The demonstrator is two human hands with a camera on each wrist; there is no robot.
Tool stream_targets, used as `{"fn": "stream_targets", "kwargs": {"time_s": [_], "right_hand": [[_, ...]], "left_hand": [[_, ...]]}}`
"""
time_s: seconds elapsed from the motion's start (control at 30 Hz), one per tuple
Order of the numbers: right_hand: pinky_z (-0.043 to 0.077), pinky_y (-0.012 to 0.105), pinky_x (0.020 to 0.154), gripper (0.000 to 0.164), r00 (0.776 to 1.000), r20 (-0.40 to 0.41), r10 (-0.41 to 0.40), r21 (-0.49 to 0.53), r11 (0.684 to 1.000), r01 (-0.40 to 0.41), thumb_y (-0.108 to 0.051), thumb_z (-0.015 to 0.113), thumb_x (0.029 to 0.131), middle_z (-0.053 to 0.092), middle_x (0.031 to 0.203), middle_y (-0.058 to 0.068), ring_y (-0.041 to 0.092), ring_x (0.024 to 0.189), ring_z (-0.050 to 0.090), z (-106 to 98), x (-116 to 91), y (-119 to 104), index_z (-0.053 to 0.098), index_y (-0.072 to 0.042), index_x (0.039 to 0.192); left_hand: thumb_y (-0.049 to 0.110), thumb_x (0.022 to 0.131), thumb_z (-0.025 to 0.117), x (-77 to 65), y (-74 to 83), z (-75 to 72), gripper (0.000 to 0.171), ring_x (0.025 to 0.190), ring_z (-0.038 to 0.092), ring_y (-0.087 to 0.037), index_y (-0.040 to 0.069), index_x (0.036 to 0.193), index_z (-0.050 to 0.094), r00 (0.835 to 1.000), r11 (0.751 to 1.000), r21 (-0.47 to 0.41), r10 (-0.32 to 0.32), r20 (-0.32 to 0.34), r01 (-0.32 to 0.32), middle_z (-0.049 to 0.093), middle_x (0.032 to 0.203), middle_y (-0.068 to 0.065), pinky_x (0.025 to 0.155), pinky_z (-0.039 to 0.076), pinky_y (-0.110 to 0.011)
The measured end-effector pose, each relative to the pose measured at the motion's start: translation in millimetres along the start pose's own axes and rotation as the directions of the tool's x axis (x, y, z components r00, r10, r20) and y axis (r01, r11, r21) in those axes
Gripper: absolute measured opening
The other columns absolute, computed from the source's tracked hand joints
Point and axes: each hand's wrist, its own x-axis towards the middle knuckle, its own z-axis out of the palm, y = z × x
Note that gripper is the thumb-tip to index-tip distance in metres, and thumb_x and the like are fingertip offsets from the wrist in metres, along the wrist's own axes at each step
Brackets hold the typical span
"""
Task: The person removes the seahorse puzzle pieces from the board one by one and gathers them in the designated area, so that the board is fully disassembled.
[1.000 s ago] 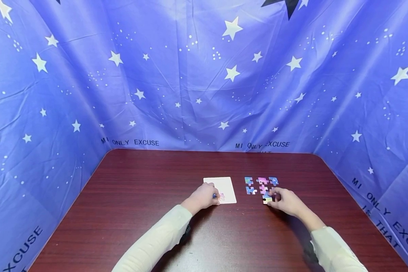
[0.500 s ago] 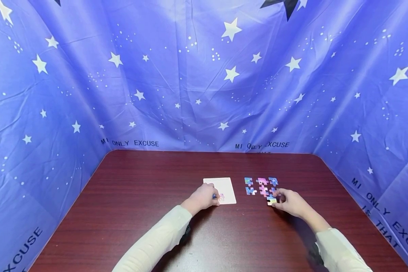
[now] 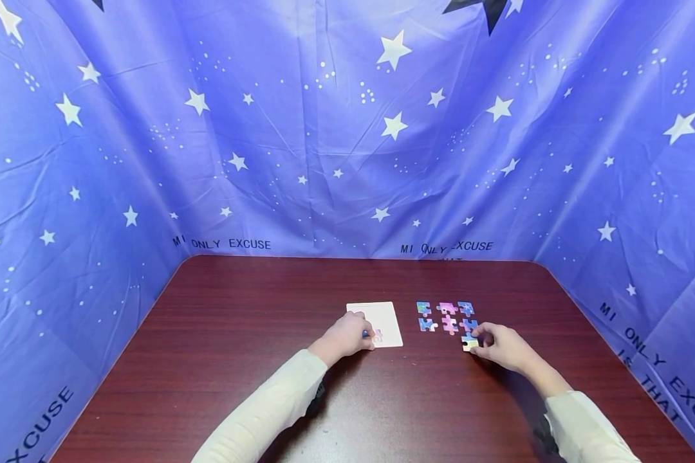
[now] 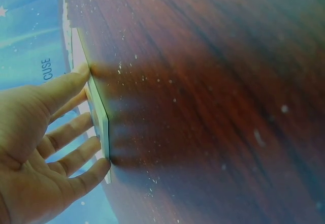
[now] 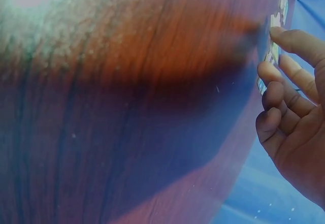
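My left hand (image 3: 345,334) rests at the lower left corner of a square white board (image 3: 389,321). In the left wrist view its thumb and fingers are spread along the edge of the board (image 4: 105,132), touching it. Pink and blue puzzle parts (image 3: 378,335) show on the board beside the fingertips, partly hidden by them. My right hand (image 3: 502,347) pinches a yellow and blue jigsaw piece (image 3: 470,346) between thumb and fingers, at the table surface. In the right wrist view this hand (image 5: 297,94) has its other fingers loosely curled.
Several loose jigsaw pieces lie in rows right of the board: green-blue (image 3: 423,308), blue (image 3: 426,325), pink (image 3: 448,308), another pink (image 3: 449,324), and blue ones (image 3: 466,308) near the right fingertips. Blue star-printed cloth (image 3: 347,128) surrounds the dark red wooden table (image 3: 255,296).
My right hand has slid the yellow and blue piece rightward, away from beneath the pink pieces to beneath the right-hand blue ones. The left hand and the board stay where they were.
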Motion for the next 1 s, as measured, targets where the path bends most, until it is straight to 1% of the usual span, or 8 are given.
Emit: {"fn": "stream_targets", "kwargs": {"time_s": [0.17, 0.33, 0.6, 0.8, 1.0], "right_hand": [[0.037, 0.023, 0.053, 0.029, 1.0, 0.011, 0.025, 0.009, 1.0, -0.025, -0.018, 0.075, 0.074, 0.05, 0.068, 0.0, 0.01, 0.057, 0.043, 1, 0, 4, 0.063, -0.005, 0.096], [0.036, 0.023, 0.053, 0.029, 0.999, 0.005, 0.037, 0.01, 0.999, -0.037, -0.018, 0.076, 0.074, 0.051, 0.067, 0.0, 0.009, 0.057, 0.043, 2, 0, 8, 0.063, -0.004, 0.096], [0.036, 0.023, 0.054, 0.03, 0.999, 0.011, 0.039, 0.016, 0.999, -0.039, -0.02, 0.075, 0.075, 0.052, 0.068, 0.0, 0.009, 0.059, 0.044, -1, -2, 10, 0.062, -0.003, 0.097], [0.036, 0.023, 0.054, 0.03, 0.998, 0.023, 0.05, 0.022, 0.998, -0.051, -0.019, 0.074, 0.076, 0.052, 0.069, 0.0, 0.008, 0.058, 0.044, -3, -3, 11, 0.063, -0.004, 0.099], [0.036, 0.023, 0.054, 0.03, 0.998, 0.027, 0.057, 0.04, 0.997, -0.058, -0.018, 0.074, 0.076, 0.052, 0.069, 0.001, 0.008, 0.059, 0.044, -5, -3, 13, 0.063, -0.002, 0.099]], "left_hand": [[0.029, 0.08, 0.073, -1.8, 1.5, -2.1, 0.016, 0.076, 0.05, -0.012, 0.017, 0.089, 0.075, 1.0, 1.0, 0.003, 0.002, -0.001, -0.002, 0.06, 0.085, 0.001, 0.071, 0.045, -0.021], [0.028, 0.08, 0.073, -4.2, 3.7, -4.9, 0.017, 0.076, 0.051, -0.013, 0.016, 0.092, 0.075, 1.0, 1.0, -0.007, -0.001, 0.006, 0.001, 0.059, 0.085, 0.0, 0.071, 0.045, -0.022], [0.029, 0.079, 0.073, -3.4, 2.1, -2.9, 0.018, 0.075, 0.051, -0.011, 0.017, 0.092, 0.075, 1.0, 1.0, 0.002, -0.003, -0.002, 0.003, 0.059, 0.084, 0.001, 0.071, 0.045, -0.021], [0.029, 0.079, 0.073, -2.7, 1.0, -1.2, 0.018, 0.075, 0.051, -0.011, 0.018, 0.093, 0.075, 1.0, 1.0, -0.004, 0.0, -0.007, 0.0, 0.059, 0.085, 0.001, 0.071, 0.045, -0.021], [0.031, 0.08, 0.073, -1.9, -0.7, 0.9, 0.018, 0.075, 0.05, -0.011, 0.018, 0.092, 0.075, 1.0, 1.0, -0.002, 0.001, -0.012, -0.001, 0.059, 0.085, 0.001, 0.07, 0.044, -0.021]]}}
